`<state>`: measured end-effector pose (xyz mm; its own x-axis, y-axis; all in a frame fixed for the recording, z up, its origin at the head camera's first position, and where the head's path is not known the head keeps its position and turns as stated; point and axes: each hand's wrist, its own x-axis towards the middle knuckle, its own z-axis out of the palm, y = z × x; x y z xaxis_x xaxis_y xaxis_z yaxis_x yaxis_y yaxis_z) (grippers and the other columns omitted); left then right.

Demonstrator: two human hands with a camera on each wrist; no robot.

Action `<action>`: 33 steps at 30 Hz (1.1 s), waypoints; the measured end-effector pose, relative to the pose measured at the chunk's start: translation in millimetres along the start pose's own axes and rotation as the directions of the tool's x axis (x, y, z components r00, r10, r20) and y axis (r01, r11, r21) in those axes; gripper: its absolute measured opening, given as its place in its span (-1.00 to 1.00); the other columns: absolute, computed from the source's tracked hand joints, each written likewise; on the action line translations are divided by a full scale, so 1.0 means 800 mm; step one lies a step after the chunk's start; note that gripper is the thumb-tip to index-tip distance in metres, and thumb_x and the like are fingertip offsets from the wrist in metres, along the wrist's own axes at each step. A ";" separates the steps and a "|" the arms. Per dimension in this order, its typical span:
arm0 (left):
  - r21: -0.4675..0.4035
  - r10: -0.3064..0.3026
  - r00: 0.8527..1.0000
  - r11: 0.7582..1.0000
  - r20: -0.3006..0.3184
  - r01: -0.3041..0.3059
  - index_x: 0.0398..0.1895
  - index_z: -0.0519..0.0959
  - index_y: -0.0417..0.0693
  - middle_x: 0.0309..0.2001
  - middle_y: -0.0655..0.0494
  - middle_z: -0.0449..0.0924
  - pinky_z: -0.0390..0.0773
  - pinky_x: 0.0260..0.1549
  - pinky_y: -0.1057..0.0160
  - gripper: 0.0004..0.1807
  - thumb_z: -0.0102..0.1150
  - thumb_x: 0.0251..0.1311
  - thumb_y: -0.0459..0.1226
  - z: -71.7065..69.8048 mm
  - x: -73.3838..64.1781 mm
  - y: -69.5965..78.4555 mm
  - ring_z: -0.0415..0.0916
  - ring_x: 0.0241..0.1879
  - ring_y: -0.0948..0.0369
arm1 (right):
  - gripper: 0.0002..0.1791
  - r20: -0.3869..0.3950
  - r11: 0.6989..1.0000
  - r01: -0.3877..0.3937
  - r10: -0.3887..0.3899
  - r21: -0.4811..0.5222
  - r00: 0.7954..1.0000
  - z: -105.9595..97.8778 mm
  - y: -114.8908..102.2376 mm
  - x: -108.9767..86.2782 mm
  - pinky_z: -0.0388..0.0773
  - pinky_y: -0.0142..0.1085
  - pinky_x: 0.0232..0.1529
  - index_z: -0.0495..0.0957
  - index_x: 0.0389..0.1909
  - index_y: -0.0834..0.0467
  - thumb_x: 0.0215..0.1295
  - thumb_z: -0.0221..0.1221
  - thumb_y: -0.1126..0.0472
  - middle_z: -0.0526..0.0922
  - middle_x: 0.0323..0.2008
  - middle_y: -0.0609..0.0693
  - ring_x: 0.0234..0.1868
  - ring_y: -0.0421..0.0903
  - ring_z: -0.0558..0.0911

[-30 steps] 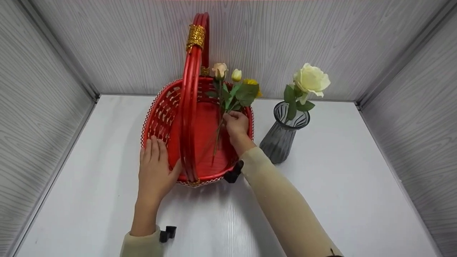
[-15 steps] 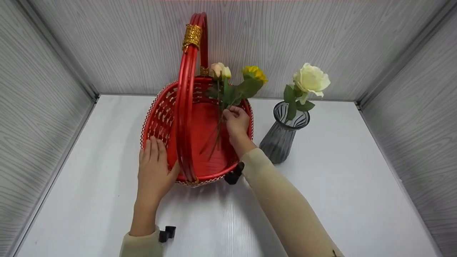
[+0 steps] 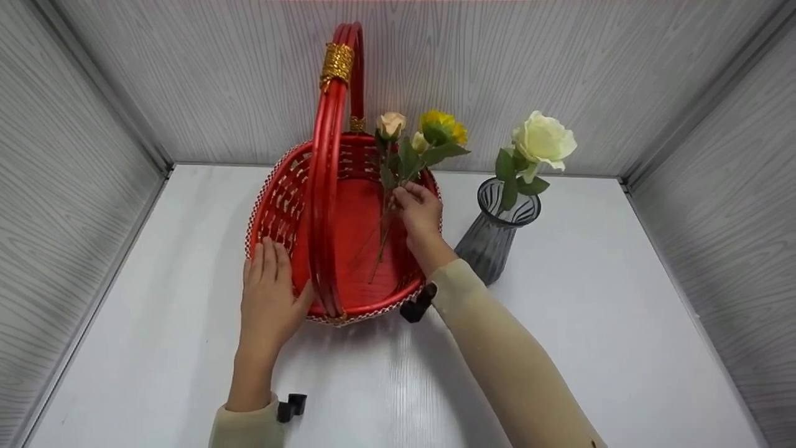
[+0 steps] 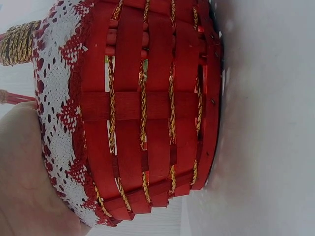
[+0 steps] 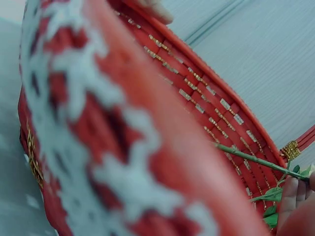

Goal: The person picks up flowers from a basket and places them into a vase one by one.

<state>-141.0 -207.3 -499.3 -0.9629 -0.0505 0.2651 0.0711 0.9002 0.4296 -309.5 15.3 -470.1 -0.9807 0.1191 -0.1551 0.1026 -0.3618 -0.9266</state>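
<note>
A red woven basket (image 3: 367, 249) with a tall arched handle (image 3: 323, 186) stands on the table. My left hand (image 3: 267, 298) rests over its left rim, fingers straight and thumb spread beside the handle's foot. In the left wrist view its palm lies against the white lace edging (image 4: 61, 113). Above the basket's right side my right hand (image 3: 420, 211) pinches flower stems (image 3: 380, 249). At their tops are a peach rose (image 3: 391, 125), a pale bud (image 3: 420, 142) and a yellow sunflower (image 3: 443, 127). Which stems the fingers touch is partly hidden.
Right of the basket a grey ribbed glass vase (image 3: 491, 242) leans, holding a large cream rose (image 3: 545, 139). Behind the white table (image 3: 597, 311) rises a grey wood-grain wall (image 3: 466, 68), with side walls left and right.
The right hand has moved slightly right and up. The flower heads have turned and shifted; the sunflower stands higher and shows more fully. The left hand stays put.
</note>
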 end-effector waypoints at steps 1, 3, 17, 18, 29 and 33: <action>-0.002 0.004 1.000 1.000 -0.007 -0.004 0.51 0.04 -0.40 0.54 -0.35 -0.05 -0.22 0.51 -0.17 -0.14 -0.05 0.35 0.02 0.000 0.000 0.000 -0.21 0.57 -0.20 | -0.73 0.006 1.000 -0.006 0.006 -0.006 1.000 0.000 -0.002 -0.001 0.59 -0.05 0.10 0.51 0.05 0.35 0.38 0.18 0.35 0.62 -0.18 0.12 -0.07 0.07 0.65; -0.003 0.011 1.000 1.000 -0.018 -0.011 0.51 0.06 -0.41 0.54 -0.36 -0.04 -0.21 0.51 -0.17 -0.14 -0.04 0.35 0.01 0.000 0.000 0.000 -0.20 0.56 -0.20 | -0.73 0.015 1.000 -0.018 0.018 -0.016 1.000 -0.001 -0.006 -0.004 0.60 -0.07 0.11 0.52 0.05 0.32 0.38 0.19 0.33 0.62 -0.16 0.12 -0.09 0.02 0.66; -0.004 -0.002 1.000 1.000 -0.018 0.002 0.50 0.07 -0.42 0.53 -0.36 -0.03 -0.19 0.50 -0.19 -0.13 -0.04 0.35 0.03 -0.001 -0.002 -0.002 -0.19 0.56 -0.22 | -0.75 0.113 0.998 -0.057 0.055 0.017 0.992 -0.003 -0.023 -0.029 0.67 -0.31 -0.15 0.56 0.04 0.29 0.39 0.19 0.31 0.66 -0.09 0.22 -0.06 0.07 0.68; -0.003 -0.003 1.000 1.000 -0.015 0.003 0.50 0.06 -0.42 0.53 -0.36 -0.04 -0.20 0.50 -0.18 -0.14 -0.04 0.35 0.03 -0.001 -0.002 -0.002 -0.20 0.56 -0.21 | -0.75 0.119 0.998 -0.060 0.057 0.021 0.991 -0.004 -0.024 -0.030 0.67 -0.31 -0.15 0.56 0.03 0.28 0.39 0.19 0.31 0.67 -0.12 0.19 -0.08 0.05 0.68; -0.009 0.002 1.000 1.000 -0.022 -0.002 0.50 0.08 -0.42 0.53 -0.37 -0.03 -0.18 0.50 -0.19 -0.13 -0.03 0.34 0.03 0.001 -0.002 0.000 -0.18 0.56 -0.21 | -0.89 0.174 0.996 -0.069 0.058 0.056 0.983 -0.015 -0.038 -0.046 0.66 -0.32 -0.21 0.57 -0.13 0.25 0.37 0.20 0.34 0.68 -0.20 0.18 -0.23 -0.07 0.68; -0.009 0.010 0.999 1.000 -0.039 -0.010 0.49 0.10 -0.42 0.52 -0.37 -0.01 -0.18 0.50 -0.20 -0.14 -0.02 0.33 0.02 0.004 0.000 -0.001 -0.17 0.55 -0.22 | -0.93 0.180 0.996 -0.065 0.052 0.066 0.982 -0.018 -0.044 -0.053 0.65 -0.33 -0.25 0.56 -0.17 0.24 0.37 0.19 0.35 0.68 -0.19 0.22 -0.23 -0.07 0.67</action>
<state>-141.7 -207.0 -502.3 -0.9513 -0.0583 0.3028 0.0833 0.8969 0.4344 -269.5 36.6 -435.6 -0.9879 -0.0687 -0.1389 0.1550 -0.4292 -0.8898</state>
